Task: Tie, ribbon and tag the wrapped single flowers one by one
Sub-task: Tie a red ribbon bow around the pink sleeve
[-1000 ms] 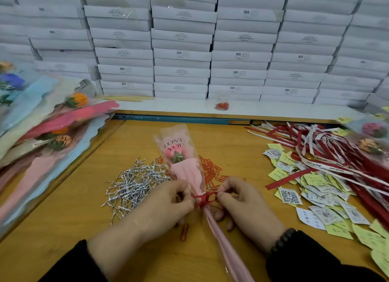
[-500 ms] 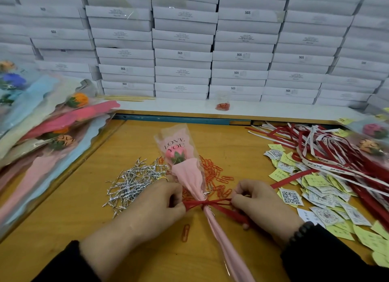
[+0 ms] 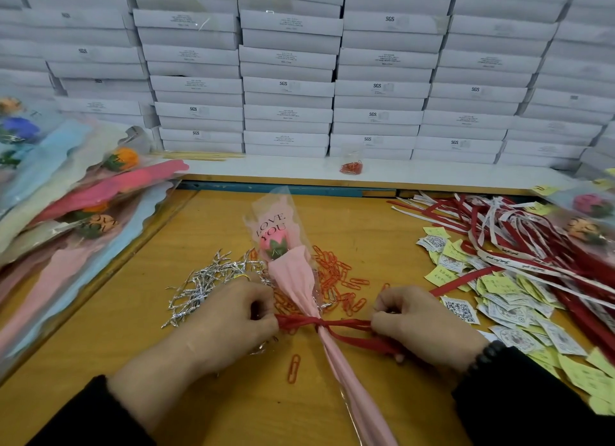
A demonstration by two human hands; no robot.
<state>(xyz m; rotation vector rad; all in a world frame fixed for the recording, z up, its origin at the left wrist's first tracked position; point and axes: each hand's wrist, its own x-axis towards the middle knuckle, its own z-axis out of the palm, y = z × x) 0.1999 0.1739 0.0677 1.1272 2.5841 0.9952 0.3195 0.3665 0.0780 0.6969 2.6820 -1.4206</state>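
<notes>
Gripping red ribbon point(image 3: 342, 325) ends, both hands round the flower point(image 3: 293, 279)

White flat boxes point(image 3: 288, 89) are stacked in a wall along the back of my bench point(image 3: 213, 379). On the white ledge below them sits a small clear bag of red clips point(image 3: 351, 166), and thin wooden sticks point(image 3: 199, 155) lie further left.

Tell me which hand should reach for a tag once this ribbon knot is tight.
The right hand. The tags lie just beside it on the right, while the left hand sits by the silver wire ties. Both hands now pinch the red ribbon around the pink wrapped flower.
</notes>
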